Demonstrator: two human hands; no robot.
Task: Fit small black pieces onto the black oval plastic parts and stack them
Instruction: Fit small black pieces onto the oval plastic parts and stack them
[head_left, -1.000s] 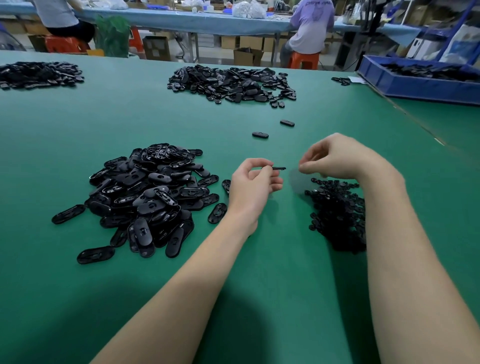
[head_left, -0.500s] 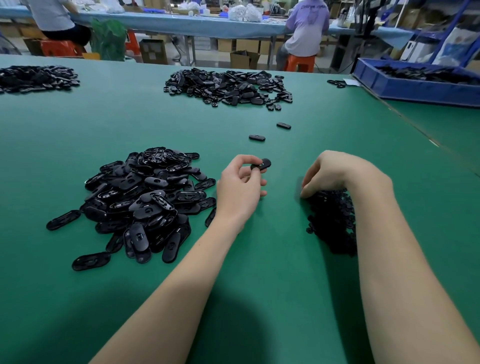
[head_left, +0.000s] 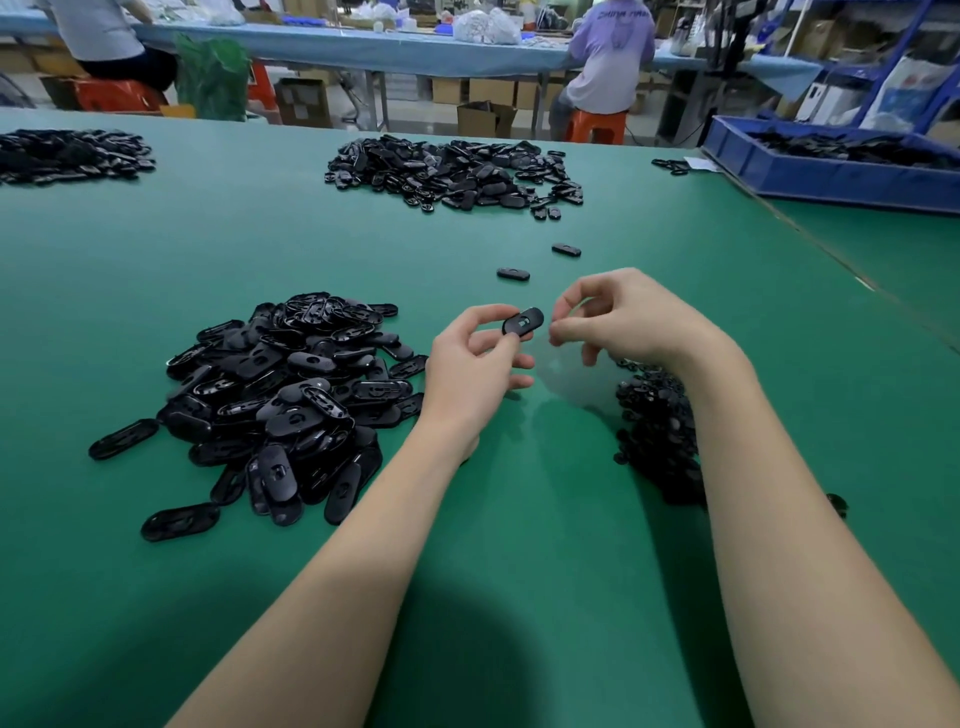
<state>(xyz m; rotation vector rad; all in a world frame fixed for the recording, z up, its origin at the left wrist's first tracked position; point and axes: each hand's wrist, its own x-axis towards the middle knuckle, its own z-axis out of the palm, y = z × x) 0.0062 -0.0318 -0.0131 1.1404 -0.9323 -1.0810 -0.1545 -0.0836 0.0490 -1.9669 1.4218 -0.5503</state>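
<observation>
My left hand (head_left: 480, 358) pinches a black oval plastic part (head_left: 523, 320) above the green table, its flat face tilted toward me. Just to its right, my right hand (head_left: 618, 317) has thumb and fingertips pinched together; whether a small piece sits between them is too small to tell. A heap of oval parts (head_left: 291, 395) lies left of my left hand. A pile of small black pieces (head_left: 657, 431) sits under my right wrist, partly hidden by the forearm.
Two single oval parts (head_left: 513, 274) (head_left: 566, 250) lie beyond my hands. Farther back is another heap (head_left: 457, 171), and one more at far left (head_left: 67, 156). A blue bin (head_left: 831, 176) of parts stands at the back right. People sit at a far bench.
My right hand has risen from the pile of small pieces and come beside the oval part. My left hand has turned the part to face me.
</observation>
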